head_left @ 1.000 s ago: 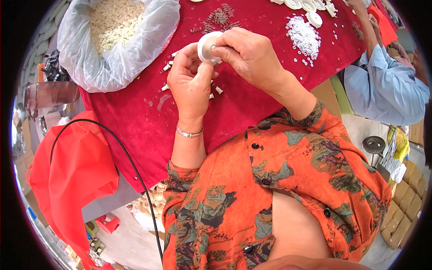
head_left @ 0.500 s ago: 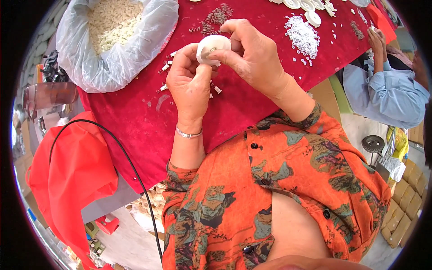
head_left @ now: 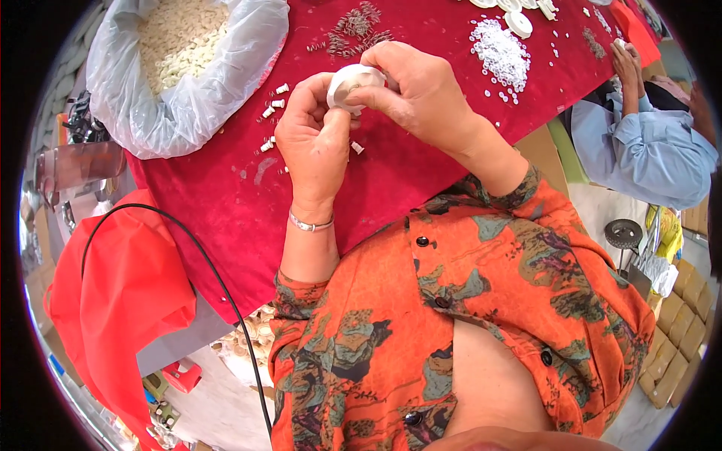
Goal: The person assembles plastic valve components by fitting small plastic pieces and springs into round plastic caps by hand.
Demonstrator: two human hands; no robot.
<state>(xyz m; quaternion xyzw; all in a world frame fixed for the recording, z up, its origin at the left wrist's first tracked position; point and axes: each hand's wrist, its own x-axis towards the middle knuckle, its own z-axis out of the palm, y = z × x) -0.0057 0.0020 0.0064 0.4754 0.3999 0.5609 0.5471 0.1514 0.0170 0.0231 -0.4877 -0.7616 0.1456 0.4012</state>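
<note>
My left hand (head_left: 314, 143) and my right hand (head_left: 423, 92) meet above the red tablecloth (head_left: 421, 173). Together they grip a small round white plastic part (head_left: 352, 81), the right hand's fingers curled over its top and the left thumb and fingers pressing at its lower left edge. A silver bracelet (head_left: 310, 224) circles my left wrist. A few small white pegs (head_left: 272, 113) lie on the cloth just left of my left hand.
A clear plastic bag (head_left: 120, 113) of pale small pieces sits at upper left. A heap of small dark parts (head_left: 353, 30) and a pile of white rings (head_left: 500, 52) lie farther back. Another person in a light blue shirt (head_left: 647, 150) works at right. Red fabric (head_left: 120, 301) with a black cable hangs at left.
Both hands stay together on the white part; the right fingers have shifted slightly over it and the pair has edged a little toward the far side.
</note>
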